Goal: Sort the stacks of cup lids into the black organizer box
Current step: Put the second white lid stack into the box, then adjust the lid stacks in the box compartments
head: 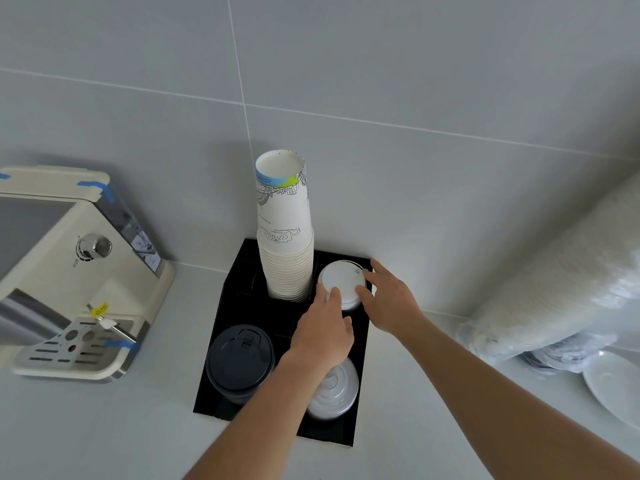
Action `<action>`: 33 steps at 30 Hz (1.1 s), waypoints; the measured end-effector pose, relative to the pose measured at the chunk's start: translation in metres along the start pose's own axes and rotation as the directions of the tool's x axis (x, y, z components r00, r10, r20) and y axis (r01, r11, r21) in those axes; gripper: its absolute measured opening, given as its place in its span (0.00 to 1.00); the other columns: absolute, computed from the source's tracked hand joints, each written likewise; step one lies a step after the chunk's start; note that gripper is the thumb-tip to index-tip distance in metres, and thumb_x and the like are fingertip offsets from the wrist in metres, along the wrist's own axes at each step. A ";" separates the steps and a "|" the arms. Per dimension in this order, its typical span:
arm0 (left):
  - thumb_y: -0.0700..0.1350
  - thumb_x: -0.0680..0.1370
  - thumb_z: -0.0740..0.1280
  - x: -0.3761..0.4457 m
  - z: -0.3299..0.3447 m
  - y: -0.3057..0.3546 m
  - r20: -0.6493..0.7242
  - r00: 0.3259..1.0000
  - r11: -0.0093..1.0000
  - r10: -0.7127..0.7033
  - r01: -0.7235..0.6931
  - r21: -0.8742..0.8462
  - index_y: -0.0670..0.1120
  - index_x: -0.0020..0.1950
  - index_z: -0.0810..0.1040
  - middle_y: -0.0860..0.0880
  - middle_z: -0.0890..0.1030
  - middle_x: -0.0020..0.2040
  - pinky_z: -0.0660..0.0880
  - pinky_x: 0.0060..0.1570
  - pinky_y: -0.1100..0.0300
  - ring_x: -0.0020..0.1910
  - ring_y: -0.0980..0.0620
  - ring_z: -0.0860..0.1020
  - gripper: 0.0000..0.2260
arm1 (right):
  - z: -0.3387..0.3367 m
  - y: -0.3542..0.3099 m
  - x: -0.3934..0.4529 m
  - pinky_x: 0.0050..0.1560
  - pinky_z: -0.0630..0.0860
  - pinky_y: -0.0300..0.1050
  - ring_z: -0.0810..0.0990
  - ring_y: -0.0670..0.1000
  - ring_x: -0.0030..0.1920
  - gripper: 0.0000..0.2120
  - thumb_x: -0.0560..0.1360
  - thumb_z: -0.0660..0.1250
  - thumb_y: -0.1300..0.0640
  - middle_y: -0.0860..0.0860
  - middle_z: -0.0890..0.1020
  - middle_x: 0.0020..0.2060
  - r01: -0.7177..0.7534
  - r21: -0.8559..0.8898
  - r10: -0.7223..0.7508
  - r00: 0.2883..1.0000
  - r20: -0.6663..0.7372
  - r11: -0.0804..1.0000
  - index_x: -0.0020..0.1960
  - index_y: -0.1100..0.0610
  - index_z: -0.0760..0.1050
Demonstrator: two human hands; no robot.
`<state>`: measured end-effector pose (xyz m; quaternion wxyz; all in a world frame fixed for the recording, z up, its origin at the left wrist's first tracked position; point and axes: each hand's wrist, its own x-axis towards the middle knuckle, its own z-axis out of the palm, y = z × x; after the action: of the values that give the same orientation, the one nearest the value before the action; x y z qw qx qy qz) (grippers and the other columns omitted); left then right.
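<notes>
The black organizer box (239, 299) stands on the counter against the tiled wall. Its back right compartment holds a stack of white lids (341, 277). My left hand (323, 329) touches that stack's near left side with its fingertips, and my right hand (388, 299) cups its right side. Both hands grip the stack between them. A stack of black lids (239, 362) fills the front left compartment. A stack of clear lids (337, 391) sits front right, partly hidden by my left forearm. A tall stack of paper cups (284, 230) rises from the back left compartment.
A cream coffee machine (79, 271) with a drip tray stands at the left. At the right, a long plastic-wrapped sleeve of white cups (561, 292) leans against the wall above a white plate (616, 386) and wrapped dark lids (554, 358).
</notes>
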<state>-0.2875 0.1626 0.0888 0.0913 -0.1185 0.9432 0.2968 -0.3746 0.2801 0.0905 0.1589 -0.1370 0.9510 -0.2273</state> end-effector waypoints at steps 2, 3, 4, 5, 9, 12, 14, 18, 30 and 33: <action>0.50 0.81 0.58 0.000 -0.002 0.000 0.014 1.000 0.999 -0.005 0.005 -0.032 0.45 0.79 0.53 0.43 0.47 0.81 0.66 0.66 0.52 0.74 0.42 0.63 0.28 | -0.001 -0.001 -0.001 0.64 0.69 0.45 0.76 0.55 0.66 0.22 0.81 0.59 0.50 0.47 0.58 0.80 -0.007 0.000 0.007 1.000 0.024 1.000 0.75 0.52 0.68; 0.50 0.81 0.58 -0.001 -0.003 -0.001 0.021 1.000 0.999 -0.005 0.007 -0.051 0.45 0.79 0.52 0.44 0.47 0.81 0.65 0.68 0.53 0.75 0.43 0.61 0.29 | -0.002 -0.001 -0.004 0.65 0.69 0.45 0.76 0.55 0.66 0.23 0.81 0.59 0.50 0.47 0.58 0.80 -0.011 0.009 0.010 0.999 0.034 1.000 0.75 0.51 0.67; 0.51 0.81 0.58 -0.005 -0.005 -0.002 0.023 1.000 0.997 -0.004 0.006 -0.072 0.45 0.79 0.52 0.45 0.47 0.81 0.63 0.69 0.53 0.76 0.44 0.59 0.29 | -0.005 -0.003 -0.009 0.66 0.68 0.45 0.76 0.55 0.66 0.25 0.80 0.60 0.50 0.47 0.57 0.80 -0.014 0.020 0.014 0.999 0.041 1.000 0.77 0.50 0.65; 0.51 0.81 0.58 -0.008 -0.006 -0.002 0.021 1.000 0.996 0.001 0.001 -0.088 0.45 0.79 0.52 0.45 0.47 0.81 0.62 0.70 0.53 0.77 0.45 0.58 0.29 | -0.007 -0.004 -0.015 0.67 0.67 0.45 0.75 0.53 0.67 0.26 0.80 0.60 0.50 0.47 0.57 0.81 -0.016 0.029 0.014 0.999 0.044 0.999 0.78 0.50 0.63; 0.52 0.81 0.60 -0.045 -0.003 -0.003 -0.052 0.996 0.971 0.069 -0.079 -0.226 0.47 0.78 0.59 0.49 0.58 0.80 0.57 0.74 0.56 0.77 0.51 0.58 0.27 | -0.018 -0.011 -0.046 0.68 0.62 0.40 0.68 0.50 0.74 0.26 0.81 0.60 0.49 0.48 0.58 0.80 -0.035 0.078 0.035 0.999 0.001 0.996 0.78 0.50 0.62; 0.52 0.80 0.62 -0.088 0.001 -0.010 -0.091 0.984 0.917 0.150 -0.173 -0.360 0.49 0.74 0.67 0.53 0.69 0.74 0.60 0.72 0.62 0.73 0.58 0.64 0.24 | -0.026 -0.015 -0.068 0.61 0.61 0.36 0.68 0.49 0.73 0.25 0.80 0.62 0.48 0.45 0.65 0.78 -0.036 0.128 0.040 0.999 -0.032 0.991 0.76 0.49 0.66; 0.55 0.78 0.63 -0.119 0.002 -0.020 -0.083 0.981 0.876 0.177 -0.195 -0.441 0.50 0.69 0.74 0.57 0.77 0.62 0.66 0.67 0.63 0.63 0.62 0.72 0.20 | -0.028 -0.020 -0.084 0.59 0.61 0.35 0.70 0.49 0.72 0.25 0.79 0.63 0.47 0.45 0.68 0.76 -0.033 0.155 0.038 0.999 -0.034 0.987 0.75 0.48 0.67; 0.49 0.77 0.67 -0.166 0.006 -0.052 -0.053 0.998 0.798 0.041 -0.065 -0.599 0.48 0.67 0.76 0.63 0.77 0.55 0.73 0.61 0.67 0.58 0.66 0.76 0.18 | -0.022 -0.032 -0.107 0.60 0.63 0.38 0.73 0.49 0.68 0.25 0.78 0.65 0.46 0.46 0.73 0.73 -0.024 0.151 0.028 0.999 -0.027 0.988 0.74 0.48 0.70; 0.49 0.76 0.69 -0.201 -0.015 -0.134 -0.036 0.953 0.727 -0.300 0.204 -0.655 0.60 0.54 0.79 0.60 0.82 0.49 0.71 0.46 0.74 0.51 0.65 0.80 0.08 | 0.031 -0.083 -0.140 0.72 0.68 0.47 0.73 0.48 0.71 0.24 0.79 0.66 0.49 0.49 0.76 0.70 -0.026 0.345 -0.015 0.993 0.117 0.938 0.73 0.50 0.70; 0.49 0.77 0.67 -0.199 -0.024 -0.145 -0.012 0.937 0.666 -0.349 0.239 -0.706 0.55 0.61 0.79 0.56 0.81 0.53 0.71 0.49 0.67 0.55 0.59 0.79 0.12 | 0.046 -0.095 -0.143 0.73 0.66 0.47 0.73 0.48 0.70 0.24 0.79 0.66 0.50 0.48 0.76 0.70 -0.058 0.403 -0.008 0.987 0.161 0.913 0.74 0.51 0.70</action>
<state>-0.0599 0.0667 0.0778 0.0176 -0.3162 0.7343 0.6004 -0.2089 0.2280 0.1309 0.2621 -0.1065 0.8689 -0.4062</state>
